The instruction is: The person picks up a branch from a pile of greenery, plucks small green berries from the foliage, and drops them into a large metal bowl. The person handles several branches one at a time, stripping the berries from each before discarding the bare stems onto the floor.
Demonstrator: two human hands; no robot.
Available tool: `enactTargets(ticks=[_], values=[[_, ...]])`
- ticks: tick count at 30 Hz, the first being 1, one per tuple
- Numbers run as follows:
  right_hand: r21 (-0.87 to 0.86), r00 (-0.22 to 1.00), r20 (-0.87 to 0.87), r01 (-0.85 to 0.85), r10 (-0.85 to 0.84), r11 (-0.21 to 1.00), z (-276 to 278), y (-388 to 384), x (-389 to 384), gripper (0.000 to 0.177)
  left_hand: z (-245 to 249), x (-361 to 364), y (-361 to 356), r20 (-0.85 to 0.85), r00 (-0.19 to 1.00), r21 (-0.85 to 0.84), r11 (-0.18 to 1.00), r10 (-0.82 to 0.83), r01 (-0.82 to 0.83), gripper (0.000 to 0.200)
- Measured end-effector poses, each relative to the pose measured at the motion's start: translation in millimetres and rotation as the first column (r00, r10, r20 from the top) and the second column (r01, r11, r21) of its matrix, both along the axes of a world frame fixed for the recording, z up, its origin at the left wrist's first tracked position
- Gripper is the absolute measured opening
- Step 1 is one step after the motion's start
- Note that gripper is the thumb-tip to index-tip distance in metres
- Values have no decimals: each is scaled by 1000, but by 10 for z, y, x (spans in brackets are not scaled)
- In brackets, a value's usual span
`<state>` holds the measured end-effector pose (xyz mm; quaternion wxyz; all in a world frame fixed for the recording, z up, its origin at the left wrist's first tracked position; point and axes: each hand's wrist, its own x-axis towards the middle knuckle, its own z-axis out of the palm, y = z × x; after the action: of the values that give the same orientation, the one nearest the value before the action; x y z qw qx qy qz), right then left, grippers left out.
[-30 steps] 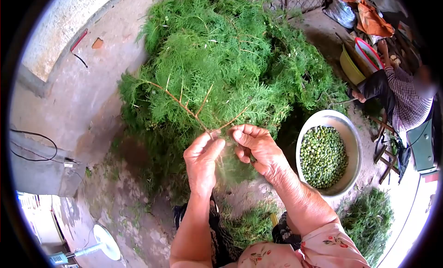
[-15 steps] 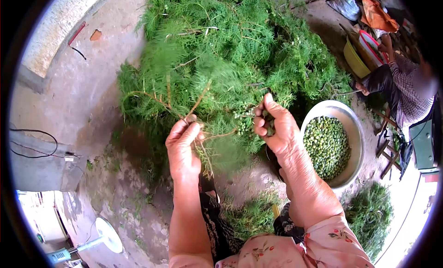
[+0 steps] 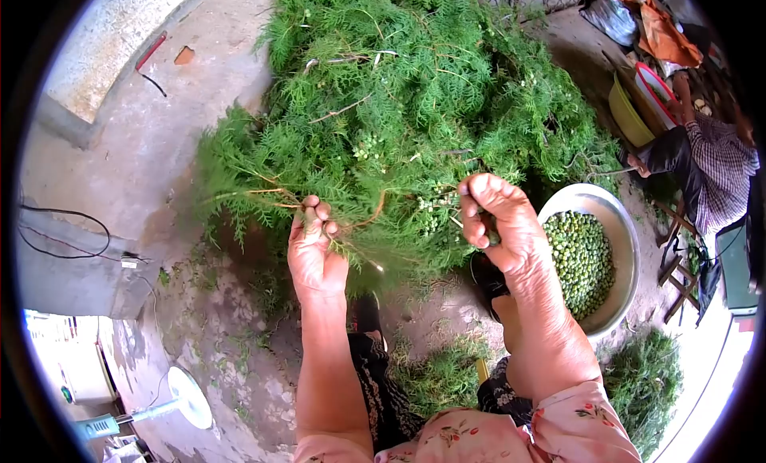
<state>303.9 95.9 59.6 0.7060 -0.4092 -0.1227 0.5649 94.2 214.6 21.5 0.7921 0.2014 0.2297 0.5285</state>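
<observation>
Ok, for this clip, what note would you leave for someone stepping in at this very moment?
Left hand: shut on a leafy branch, held against the green pile.
Right hand: fingers curled shut beside a berry cluster on that branch; what they pinch is hidden.
Metal bowl: on the ground at the right.
Done: bowl partly filled with green berries.
Left: clusters on the branch and pile are unpicked.

Branch pile (image 3: 415,88) ahead, bowl (image 3: 626,224) right of it, seeds (image 3: 582,260) in bowl
</observation>
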Motion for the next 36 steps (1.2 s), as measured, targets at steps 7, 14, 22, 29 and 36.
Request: enactTargets(ticks=[7,14,22,29,36], values=[[59,998,-36,52,-50,997,-20,-16,117,18,-166,-81,136,446,874,68,981,-193,182,16],[-102,976,185,137,-117,985,-14,-68,201,20,-175,-21,134,545,745,256,922,-385,289,29],[-243,583,807,473,-94,847,-314,-562,1085,18,-33,-4,29,455,821,240,935,-345,260,25],[-273,109,936,826,334,494,-1267,-1465,2065,24,-38,71,-57,369,838,260,911,-401,321,25],[-268,179,896,948,407,172,-1237,-1545,1990,25,18,229,-234,187,936,175,948,-297,266,23]])
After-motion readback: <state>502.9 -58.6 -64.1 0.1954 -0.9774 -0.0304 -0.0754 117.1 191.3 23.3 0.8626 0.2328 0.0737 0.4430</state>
